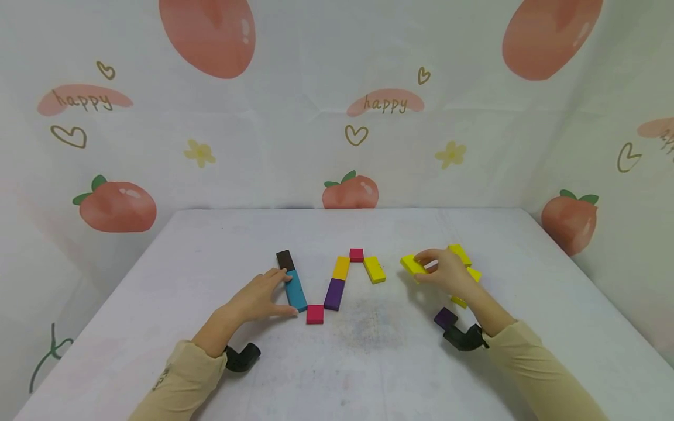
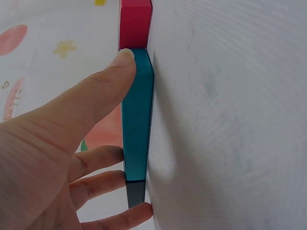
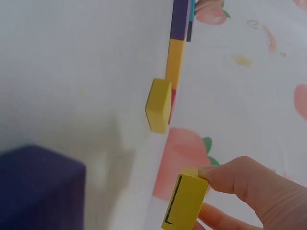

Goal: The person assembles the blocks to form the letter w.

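My left hand (image 1: 259, 298) rests along the left side of a blue block (image 1: 296, 290), its fingers spread. In the left wrist view the thumb (image 2: 103, 88) lies at the end of that block near a red block (image 2: 135, 24), while the fingertips reach toward a dark brown block (image 1: 285, 260) at the other end. My right hand (image 1: 447, 272) pinches a yellow block (image 1: 412, 264) between thumb and fingers, above the table on the right. A zigzag row continues with a purple block (image 1: 334, 294), an orange-yellow block (image 1: 341, 268), another red block (image 1: 356, 255) and a yellow block (image 1: 375, 269).
Several more yellow blocks (image 1: 459, 254) lie beyond and beneath my right forearm, partly hidden. A dark purple block (image 1: 446, 318) sits near the right wrist's black camera mount (image 1: 464, 338). Behind the white table (image 1: 363, 362) hangs a printed cloth (image 1: 295, 158).
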### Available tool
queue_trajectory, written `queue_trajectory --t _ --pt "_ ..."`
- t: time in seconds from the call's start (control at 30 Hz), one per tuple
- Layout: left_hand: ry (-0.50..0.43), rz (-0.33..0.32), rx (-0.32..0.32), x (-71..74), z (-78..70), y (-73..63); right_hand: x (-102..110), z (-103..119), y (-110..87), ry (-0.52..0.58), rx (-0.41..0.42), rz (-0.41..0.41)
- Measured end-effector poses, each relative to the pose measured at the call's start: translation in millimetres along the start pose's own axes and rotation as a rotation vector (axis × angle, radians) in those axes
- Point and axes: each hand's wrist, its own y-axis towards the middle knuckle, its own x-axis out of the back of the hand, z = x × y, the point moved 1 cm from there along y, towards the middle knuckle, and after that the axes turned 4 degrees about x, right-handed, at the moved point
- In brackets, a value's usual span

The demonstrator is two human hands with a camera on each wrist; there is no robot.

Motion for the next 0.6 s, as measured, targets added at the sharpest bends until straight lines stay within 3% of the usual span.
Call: queue_trajectory --t 0.6 --pt "-0.003 0.004 0.001 0.1 -0.1 0.4 -16.6 7.2 -4.4 0.003 0.056 0.024"
